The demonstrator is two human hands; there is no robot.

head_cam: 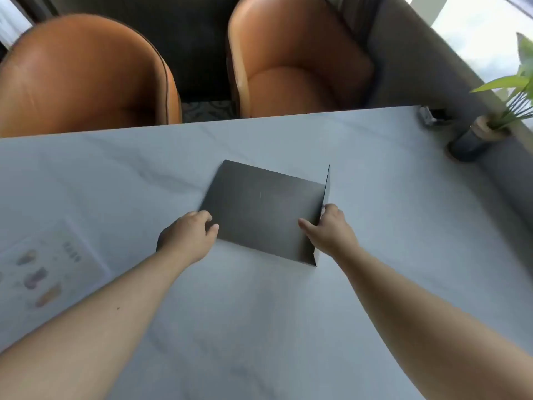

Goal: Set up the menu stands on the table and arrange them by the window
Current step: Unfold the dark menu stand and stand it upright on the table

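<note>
A dark grey folded menu stand point(259, 207) lies in the middle of the pale marble table point(288, 327), one panel flat and a second panel bent upright along its right side. My left hand point(190, 236) grips the flat panel's near left corner. Pinching the upright panel's near edge is my right hand point(328, 230), thumb on the inner side. A printed white menu sheet point(49, 269) with small food pictures lies flat near the table's left edge, apart from both hands.
A dark pot with a green plant point(476, 140) stands at the table's far right by the window. A small dark and shiny object point(431, 118) sits at the far right corner. Two orange chairs point(288, 62) face the far edge.
</note>
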